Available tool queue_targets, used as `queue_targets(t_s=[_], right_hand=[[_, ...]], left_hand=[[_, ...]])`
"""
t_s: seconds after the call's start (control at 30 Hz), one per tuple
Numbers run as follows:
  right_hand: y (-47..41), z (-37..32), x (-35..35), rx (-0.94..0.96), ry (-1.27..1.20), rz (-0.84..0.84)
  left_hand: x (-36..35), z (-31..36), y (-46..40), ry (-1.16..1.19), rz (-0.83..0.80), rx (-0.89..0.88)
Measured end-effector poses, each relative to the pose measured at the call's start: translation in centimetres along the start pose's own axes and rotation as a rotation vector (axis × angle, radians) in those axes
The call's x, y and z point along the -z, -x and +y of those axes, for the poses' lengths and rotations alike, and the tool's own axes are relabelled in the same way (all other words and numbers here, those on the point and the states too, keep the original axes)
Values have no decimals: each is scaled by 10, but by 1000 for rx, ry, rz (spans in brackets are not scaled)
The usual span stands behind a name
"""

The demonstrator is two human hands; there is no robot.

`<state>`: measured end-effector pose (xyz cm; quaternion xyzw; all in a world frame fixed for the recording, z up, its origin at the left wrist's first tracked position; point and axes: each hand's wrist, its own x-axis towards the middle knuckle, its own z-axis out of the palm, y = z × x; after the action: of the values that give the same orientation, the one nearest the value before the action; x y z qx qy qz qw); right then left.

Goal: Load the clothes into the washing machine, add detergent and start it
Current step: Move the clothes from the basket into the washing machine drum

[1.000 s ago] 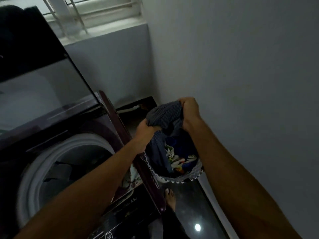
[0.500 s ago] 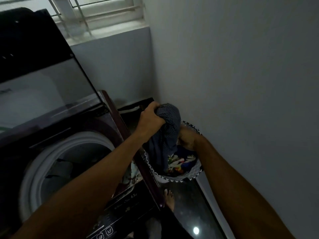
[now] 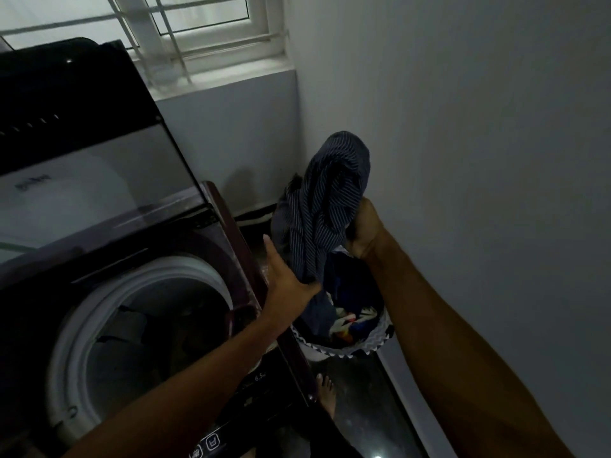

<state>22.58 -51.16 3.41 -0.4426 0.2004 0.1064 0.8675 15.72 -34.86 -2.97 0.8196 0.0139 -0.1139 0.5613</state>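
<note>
A: What's different from half a second ago?

B: The grip has swapped. Back then the left hand (image 3: 284,276) was bunching the striped garment (image 3: 325,206) at its top while the right hand (image 3: 363,231) was down in the laundry basket (image 3: 347,350). Now the right hand is closed on a fold of the cloth and has it lifted above the basket, and the left hand has let go: its fingers are spread, the palm lying flat against the lower hanging part.

A: So where is the garment exactly?

B: In the air over the basket, just beside the right edge of the washing machine (image 3: 238,246). Its tail still trails down into the basket among the other clothes (image 3: 350,320).

A: And the machine?

B: Its lid (image 3: 99,180) stands raised and the drum (image 3: 145,328) is exposed, with some dark laundry already lying inside.

A: What does that mean for the job?

B: I'd judge loading is midway. This piece looks ready to swing left into the drum, and more clothes wait in the basket. Detergent and starting are not yet done.
</note>
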Motion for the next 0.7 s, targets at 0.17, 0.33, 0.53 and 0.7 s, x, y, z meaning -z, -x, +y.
queue_targets(t_s=[0.17, 0.33, 0.53, 0.7], right_hand=[[1, 14, 17, -34, 2, 89], [14, 41, 51, -112, -78, 137], [28, 58, 45, -180, -49, 51], [35, 59, -10, -169, -170, -119]], left_hand=[[8, 17, -27, 472, -206, 722], [25, 32, -46, 832, -81, 548], [46, 66, -22, 847, -159, 364], [81, 87, 6, 809, -148, 235]])
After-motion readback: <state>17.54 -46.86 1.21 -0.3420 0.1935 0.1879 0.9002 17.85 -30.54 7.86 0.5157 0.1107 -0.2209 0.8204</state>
